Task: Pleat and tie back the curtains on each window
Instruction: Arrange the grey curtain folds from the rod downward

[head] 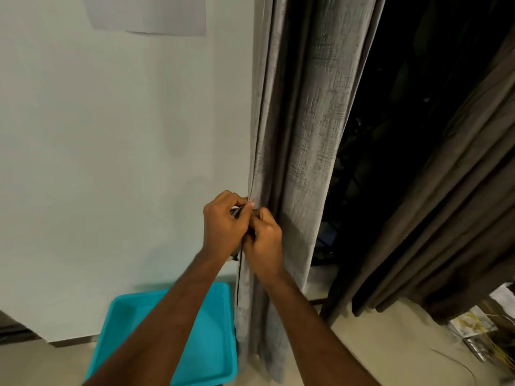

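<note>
Turquoise bin on floor, nearest. Above it, left hand and right hand touching, both pinching dark tie cord against gathered grey curtain. Wall left, brown curtain right.

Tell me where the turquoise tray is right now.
In the head view the turquoise tray sits on the floor at bottom centre, against the pale wall, just left of the grey curtain and partly hidden behind the forearms.
</note>
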The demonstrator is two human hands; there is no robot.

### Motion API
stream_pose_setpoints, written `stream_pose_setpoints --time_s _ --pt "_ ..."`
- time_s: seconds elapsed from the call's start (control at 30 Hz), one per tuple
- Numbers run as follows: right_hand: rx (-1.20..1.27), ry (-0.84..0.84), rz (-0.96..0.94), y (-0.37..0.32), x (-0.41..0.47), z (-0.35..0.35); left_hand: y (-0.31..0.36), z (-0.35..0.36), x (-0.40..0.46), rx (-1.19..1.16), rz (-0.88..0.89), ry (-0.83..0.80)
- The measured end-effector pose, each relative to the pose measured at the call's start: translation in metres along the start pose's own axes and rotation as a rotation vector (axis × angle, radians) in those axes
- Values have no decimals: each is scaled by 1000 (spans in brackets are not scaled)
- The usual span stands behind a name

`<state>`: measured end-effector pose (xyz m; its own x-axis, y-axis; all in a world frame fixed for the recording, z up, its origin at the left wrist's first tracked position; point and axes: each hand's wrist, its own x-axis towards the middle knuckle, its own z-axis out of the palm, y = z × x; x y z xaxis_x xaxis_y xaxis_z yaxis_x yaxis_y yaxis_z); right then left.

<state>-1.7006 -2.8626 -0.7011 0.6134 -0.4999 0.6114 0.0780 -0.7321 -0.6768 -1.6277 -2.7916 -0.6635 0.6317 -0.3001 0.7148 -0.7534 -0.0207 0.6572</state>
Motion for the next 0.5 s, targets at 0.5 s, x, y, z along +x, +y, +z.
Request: stream_pose_setpoints --time_s 0.5 --pt "-113 356 93 42 9 -68 -11 23 5 50 -12 26"
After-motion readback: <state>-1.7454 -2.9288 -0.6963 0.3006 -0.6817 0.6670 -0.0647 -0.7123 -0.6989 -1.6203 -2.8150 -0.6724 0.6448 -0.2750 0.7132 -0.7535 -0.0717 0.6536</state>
